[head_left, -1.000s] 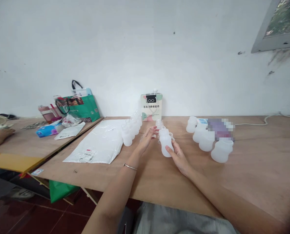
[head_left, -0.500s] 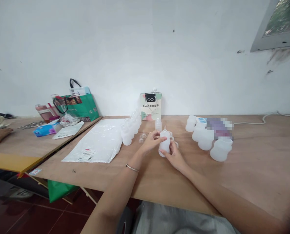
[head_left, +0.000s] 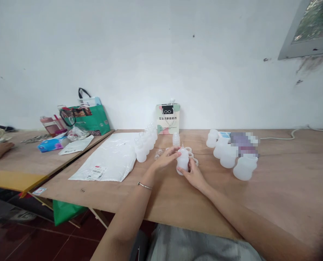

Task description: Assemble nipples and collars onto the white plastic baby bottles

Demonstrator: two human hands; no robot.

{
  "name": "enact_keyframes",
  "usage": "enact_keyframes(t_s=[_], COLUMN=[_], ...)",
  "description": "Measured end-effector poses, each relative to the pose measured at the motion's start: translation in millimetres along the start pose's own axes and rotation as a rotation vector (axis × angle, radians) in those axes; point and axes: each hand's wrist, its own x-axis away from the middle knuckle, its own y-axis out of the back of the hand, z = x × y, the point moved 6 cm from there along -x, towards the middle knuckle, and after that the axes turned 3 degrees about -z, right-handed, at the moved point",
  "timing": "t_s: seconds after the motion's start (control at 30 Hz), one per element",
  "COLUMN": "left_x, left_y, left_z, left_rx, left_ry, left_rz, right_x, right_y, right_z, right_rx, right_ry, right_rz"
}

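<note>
Both hands are around a frosted white baby bottle (head_left: 182,161) with a clear pointed top, held upright just over the table. The fingers of my left hand (head_left: 168,157) are closed at its neck. Lower down, my right hand (head_left: 194,176) grips the bottle's body. Clear nipples (head_left: 157,156) lie left of my left hand. White rings (head_left: 195,161) lie behind the bottle, partly hidden by it and my right hand. Assembled bottles (head_left: 141,154) stand in a row to the left, and open bottle bodies (head_left: 244,168) form a row to the right.
A white plastic mailer (head_left: 107,154) lies left on the wooden table (head_left: 183,210). A paper bag (head_left: 167,123) and a small clear container (head_left: 176,139) stand at the back. Beyond a gap, another table holds a green bag (head_left: 96,121) and a tissue pack (head_left: 51,143); another person's hand rests there.
My left hand has moved slightly at the bottle's top, and the tip appears a little lower. My right hand keeps its grip on the body.
</note>
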Motion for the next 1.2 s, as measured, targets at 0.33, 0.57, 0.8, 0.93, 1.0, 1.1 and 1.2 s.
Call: enact_keyframes(t_s=[0.33,0.57,0.8,0.93,1.0,1.1,1.2], left_x=[-3.3,-2.0,-2.6,0.0,0.0,-1.1,-1.8], left_y=[-9.4,-2.0,-0.6,-6.3,-9.0,-13.0,-13.2], left_z=[-2.2,-2.3,-4.7,-6.7,-4.2,1.2,5.3], left_rx=[-0.004,-0.025,0.145,0.359,0.463,0.562,0.598], left_ry=[-0.067,-0.059,-0.015,0.019,0.025,0.019,0.023], left_rz=[-0.073,-0.189,-0.115,0.045,0.063,0.066,0.028], right_x=[-0.3,-2.1,5.9,15.8,19.1,19.7,20.3], right_y=[-7.2,-9.6,-8.1,-9.7,-10.6,-8.7,-7.0], right_z=[3.6,-1.4,20.8,32.1,35.4,38.6,42.9], right_rx=[-0.116,-0.068,-0.367,-0.632,-0.776,-0.944,-1.004], right_ry=[0.070,0.063,-0.021,-0.207,-0.270,-0.294,-0.289], right_rz=[0.130,0.094,0.288,0.506,0.593,0.646,0.669])
